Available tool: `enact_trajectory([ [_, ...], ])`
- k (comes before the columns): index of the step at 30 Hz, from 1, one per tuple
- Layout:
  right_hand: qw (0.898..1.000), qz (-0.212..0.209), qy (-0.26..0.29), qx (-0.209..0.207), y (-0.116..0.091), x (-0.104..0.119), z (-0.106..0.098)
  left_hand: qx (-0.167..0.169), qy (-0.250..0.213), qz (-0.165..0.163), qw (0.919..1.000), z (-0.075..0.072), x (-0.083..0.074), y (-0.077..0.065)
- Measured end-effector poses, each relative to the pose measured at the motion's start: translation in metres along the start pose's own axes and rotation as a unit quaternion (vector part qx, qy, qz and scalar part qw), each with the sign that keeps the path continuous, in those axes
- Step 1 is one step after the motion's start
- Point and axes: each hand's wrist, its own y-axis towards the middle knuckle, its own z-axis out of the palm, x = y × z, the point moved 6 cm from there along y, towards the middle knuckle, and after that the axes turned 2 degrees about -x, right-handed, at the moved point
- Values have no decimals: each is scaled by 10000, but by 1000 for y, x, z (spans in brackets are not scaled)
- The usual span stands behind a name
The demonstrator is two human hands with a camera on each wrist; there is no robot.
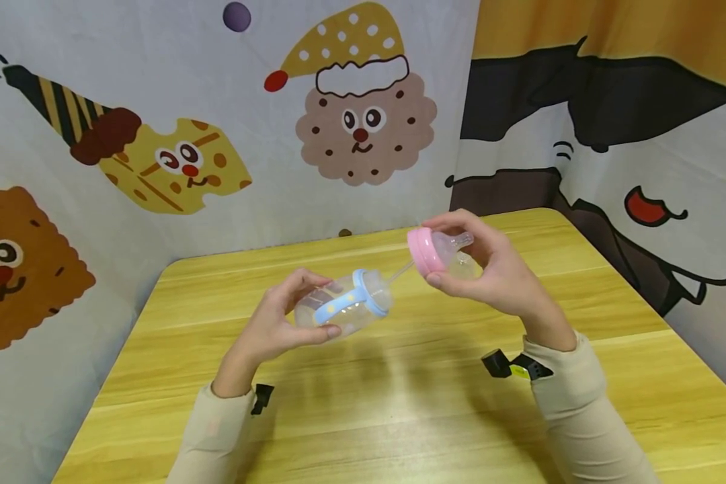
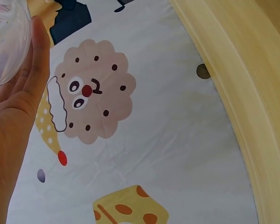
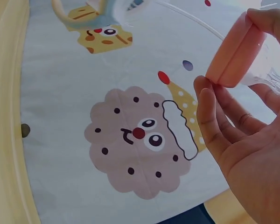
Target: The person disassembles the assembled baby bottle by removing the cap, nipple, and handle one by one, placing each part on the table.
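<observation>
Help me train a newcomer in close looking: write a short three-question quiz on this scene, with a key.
1. Multiple choice: what grips the bottle?
A: the left hand
B: the right hand
C: both hands
2. True or false: the pink ring is screwed onto the bottle.
3. Fill in the main colour: the handle on the bottle is ____.

Key:
1: A.
2: False; the right hand holds the pink ring apart from the bottle.
3: Light blue.
</observation>
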Motion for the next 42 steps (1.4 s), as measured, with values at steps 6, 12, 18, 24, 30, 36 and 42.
enact_trajectory([
  [6,9998,-172,59,-125,3,-1,-5,-39,41,-73,10000,-4,3,-3],
  [12,9989,-229,1,-411,1,1,-15,-49,107,-164,9998,-4,6,-1],
  [18,9931,-482,607,-875,-4,7,-27,17,-14,-187,9998,0,8,0],
  [24,9913,-463,623,-1059,-1,1,-28,-58,83,-260,9996,-2,8,-5],
  [30,9946,-117,266,-997,2,-20,-21,-87,173,-222,9996,-6,7,-6],
  [36,9974,91,-259,-664,8,-7,0,-128,250,-238,9993,-11,9,-7],
  [42,9942,614,-856,-200,6,-6,6,-122,302,-206,9993,-14,6,-3],
])
